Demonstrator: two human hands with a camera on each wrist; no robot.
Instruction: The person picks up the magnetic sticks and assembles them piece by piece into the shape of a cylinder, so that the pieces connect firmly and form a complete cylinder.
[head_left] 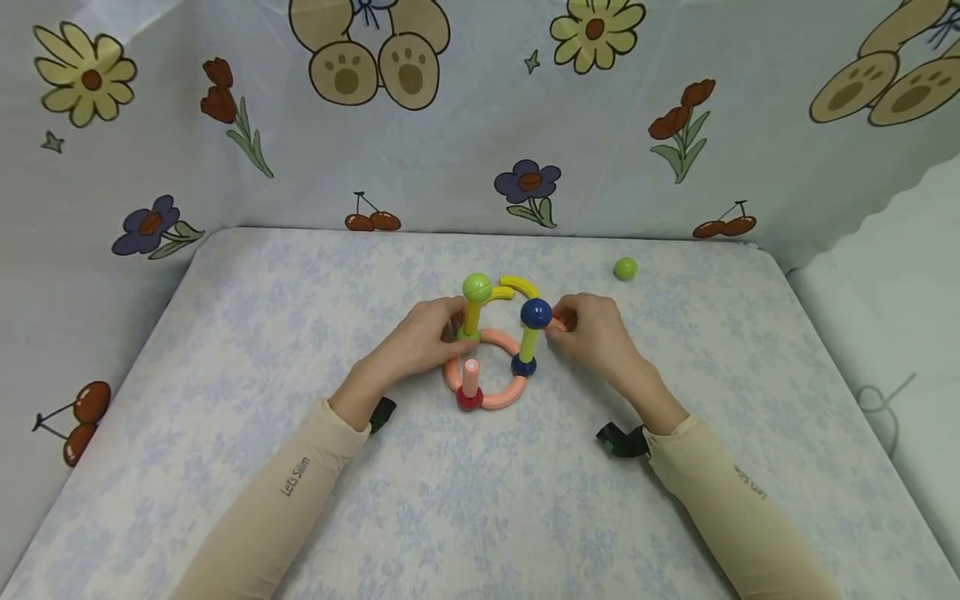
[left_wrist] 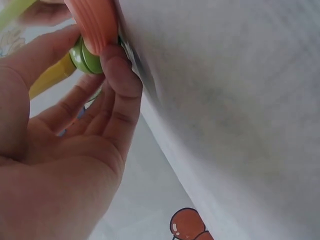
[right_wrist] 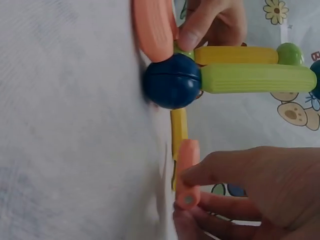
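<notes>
A ring of pink curved rods (head_left: pixel 501 400) lies on the table, joined by balls. My left hand (head_left: pixel 423 337) pinches the green ball (left_wrist: pixel 86 57) at its left back; a yellow rod (head_left: pixel 472 319) rises from it to a green top ball (head_left: pixel 477 287). On the right, a lime rod (head_left: pixel 528 343) stands between a dark blue base ball (right_wrist: pixel 172 81) and a blue top ball (head_left: pixel 536 313). A pink upright rod (head_left: pixel 470 377) stands on a red ball (head_left: pixel 469 399) in front. Between thumb and fingers, my right hand (head_left: pixel 596 333) holds a loose pink rod (right_wrist: pixel 188 152), apart from the blue base ball.
Two yellow curved rods (head_left: pixel 519 286) lie just behind the ring. Farther back on the right sits a loose green ball (head_left: pixel 626 268). A printed cloth (head_left: pixel 450 158) hangs behind the table's back edge.
</notes>
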